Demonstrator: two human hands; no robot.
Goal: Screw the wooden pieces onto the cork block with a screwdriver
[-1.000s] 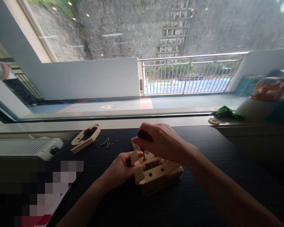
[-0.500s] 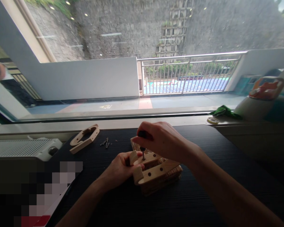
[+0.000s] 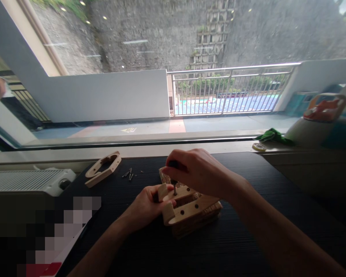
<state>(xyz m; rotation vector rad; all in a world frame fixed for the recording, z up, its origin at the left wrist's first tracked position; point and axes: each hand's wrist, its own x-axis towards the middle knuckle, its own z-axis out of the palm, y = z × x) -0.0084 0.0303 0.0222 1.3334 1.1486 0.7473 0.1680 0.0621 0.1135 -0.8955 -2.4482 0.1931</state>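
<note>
My right hand [image 3: 194, 169] is closed around the dark handle of a screwdriver [image 3: 174, 187], which stands upright. Its tip meets a hole in a pale wooden piece [image 3: 187, 212] with two arms and several dark holes or screw heads. Beneath that piece lies a rough brown block [image 3: 196, 226], whose material I cannot make out. My left hand [image 3: 148, 202] grips the near-left end of the wooden piece, the thumb and fingers around its curved tips. My right hand and forearm hide the piece's far end.
On the dark table [image 3: 248, 231], a second wooden piece [image 3: 103, 169] lies at the back left beside several loose screws [image 3: 129, 174]. A roll of tape [image 3: 259, 147] and a green cloth [image 3: 273, 137] rest on the windowsill. A radiator [image 3: 31, 181] stands left; a person [image 3: 8, 96] is beyond the window.
My right hand has turned very slightly on the screwdriver handle. My left hand and the wooden piece look the same.
</note>
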